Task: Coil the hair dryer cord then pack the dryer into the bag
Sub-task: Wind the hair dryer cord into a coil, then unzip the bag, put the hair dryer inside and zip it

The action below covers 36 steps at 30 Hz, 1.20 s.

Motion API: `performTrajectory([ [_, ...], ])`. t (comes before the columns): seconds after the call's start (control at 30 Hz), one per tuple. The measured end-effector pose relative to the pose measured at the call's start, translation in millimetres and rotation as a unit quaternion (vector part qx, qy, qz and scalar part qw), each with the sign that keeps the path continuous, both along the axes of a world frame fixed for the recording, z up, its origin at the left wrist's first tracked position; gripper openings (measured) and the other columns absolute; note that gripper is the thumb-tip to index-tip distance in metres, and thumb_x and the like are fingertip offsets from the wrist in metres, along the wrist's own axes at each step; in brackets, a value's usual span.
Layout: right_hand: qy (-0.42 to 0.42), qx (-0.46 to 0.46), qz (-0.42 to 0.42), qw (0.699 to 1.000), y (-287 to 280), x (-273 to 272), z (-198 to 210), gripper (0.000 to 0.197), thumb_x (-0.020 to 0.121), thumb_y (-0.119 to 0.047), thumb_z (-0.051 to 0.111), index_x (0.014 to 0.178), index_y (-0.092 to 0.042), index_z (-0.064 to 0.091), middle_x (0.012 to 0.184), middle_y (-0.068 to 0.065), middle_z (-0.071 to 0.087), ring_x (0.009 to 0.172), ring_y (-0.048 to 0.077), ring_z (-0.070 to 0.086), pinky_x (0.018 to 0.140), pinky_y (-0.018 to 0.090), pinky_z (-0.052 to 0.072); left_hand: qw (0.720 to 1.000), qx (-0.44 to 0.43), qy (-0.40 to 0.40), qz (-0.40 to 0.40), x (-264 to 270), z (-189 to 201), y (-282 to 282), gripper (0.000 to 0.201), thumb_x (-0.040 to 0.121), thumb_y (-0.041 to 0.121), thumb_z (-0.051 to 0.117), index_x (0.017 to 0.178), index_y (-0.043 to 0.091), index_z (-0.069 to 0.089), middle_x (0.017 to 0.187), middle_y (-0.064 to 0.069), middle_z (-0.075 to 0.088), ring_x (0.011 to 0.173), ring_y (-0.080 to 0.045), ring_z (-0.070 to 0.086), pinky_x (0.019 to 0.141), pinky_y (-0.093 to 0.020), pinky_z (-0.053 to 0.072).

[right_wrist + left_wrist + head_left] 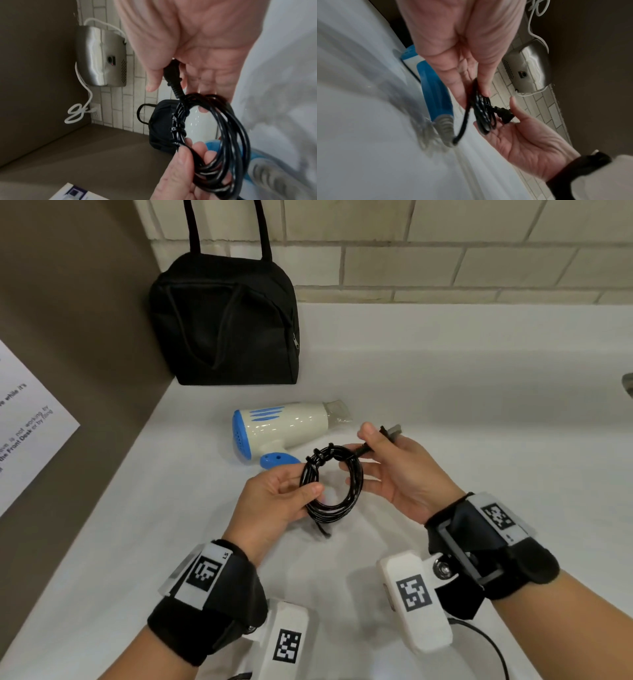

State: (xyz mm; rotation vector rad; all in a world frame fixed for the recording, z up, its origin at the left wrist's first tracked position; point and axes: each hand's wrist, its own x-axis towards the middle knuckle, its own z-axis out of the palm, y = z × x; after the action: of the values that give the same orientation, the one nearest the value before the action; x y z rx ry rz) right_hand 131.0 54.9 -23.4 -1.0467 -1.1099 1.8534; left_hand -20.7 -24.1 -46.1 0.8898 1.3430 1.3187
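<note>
Cord point(330, 484) is coiled into a springy black loop held over the counter point(479, 371) – left hand point(274, 498) pinching the bundle, right hand point(394, 460) gripping the plug end – while the light-looking dryer point(284, 429) lies on its side, nozzle pointing right, best grabbed by its blue handle for the bag point(226, 323) behind it.

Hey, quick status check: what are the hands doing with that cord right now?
Left hand pinches coiled cord; right hand holds plug. Hair dryer on counter, black bag zipped behind. Nothing in the way.
</note>
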Motion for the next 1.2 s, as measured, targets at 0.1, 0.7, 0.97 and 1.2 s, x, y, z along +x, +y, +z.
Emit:
performTrajectory([
  [0.1,-0.035,-0.011,0.030,0.999,1.1,-15.0,-5.5,0.019,0.087,-0.034,0.050,0.086,-0.015,0.051,0.081,0.002,0.065,0.072,0.017,0.063,0.067,0.028,0.054,0.998,-0.003,0.020,0.051,-6.6,-6.3,-2.2,0.019,0.079,0.001,0.062,0.093,0.013,0.063,0.071,0.005,0.069,0.058,-0.001,0.064,0.057,-0.015,0.054],
  [0.7,0.005,-0.082,0.059,0.995,-8.5,-10.2,-26.7,0.033,0.074,-0.036,0.060,0.094,-0.010,0.064,0.087,0.009,0.071,0.076,0.020,0.068,0.061,0.034,0.057,0.984,-0.082,-0.157,0.007,-20.5,-16.2,11.5,0.029,0.083,-0.004,0.053,0.103,0.016,0.058,0.098,0.001,0.068,0.074,-0.007,0.070,0.061,-0.025,0.058],
  [0.97,-0.034,-0.013,0.037,0.999,-1.6,66.3,-17.2,0.072,0.042,-0.052,0.080,0.096,-0.008,0.065,0.093,0.013,0.073,0.082,0.025,0.070,0.060,0.038,0.058,0.977,-0.112,-0.151,-0.099,42.5,-6.3,39.7,0.045,0.083,-0.007,0.053,0.126,0.003,0.047,0.107,-0.005,0.064,0.090,-0.019,0.064,0.070,-0.027,0.057],
  [1.2,-0.063,-0.051,-0.016,0.997,18.8,99.1,-20.8,0.023,0.079,-0.028,0.059,0.091,-0.009,0.063,0.069,0.003,0.073,0.056,0.010,0.066,0.054,0.026,0.056,0.973,-0.153,-0.131,-0.110,81.2,-6.1,63.8,0.058,0.082,-0.007,0.056,0.135,0.002,0.035,0.139,-0.014,0.045,0.120,-0.028,0.051,0.084,-0.038,0.052],
])
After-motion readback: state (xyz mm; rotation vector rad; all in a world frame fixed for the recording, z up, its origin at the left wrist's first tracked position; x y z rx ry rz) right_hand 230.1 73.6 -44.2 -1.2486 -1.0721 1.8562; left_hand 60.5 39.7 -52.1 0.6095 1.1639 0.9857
